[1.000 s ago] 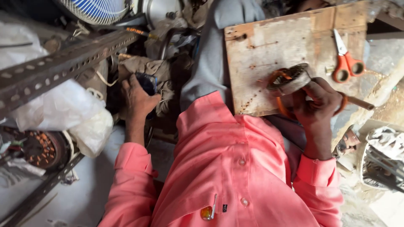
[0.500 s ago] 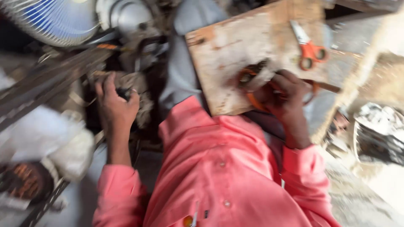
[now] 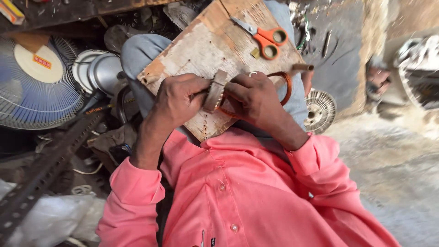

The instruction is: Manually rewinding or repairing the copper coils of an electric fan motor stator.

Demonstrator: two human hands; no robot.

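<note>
The left hand [image 3: 176, 100] has moved from the clutter at the person's left onto the wooden board [image 3: 201, 41], now gripping the ring-shaped part [image 3: 215, 90] together with the right hand [image 3: 254, 98].

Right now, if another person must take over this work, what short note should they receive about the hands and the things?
Left hand: grips the ring-shaped motor part from the left.
Right hand: holds the same part from the right; a loop of copper wire runs behind it.
Both rest on the wooden board across the lap.
Orange scissors lie unused on the board's far side.
How far the winding has got cannot be told.
</note>
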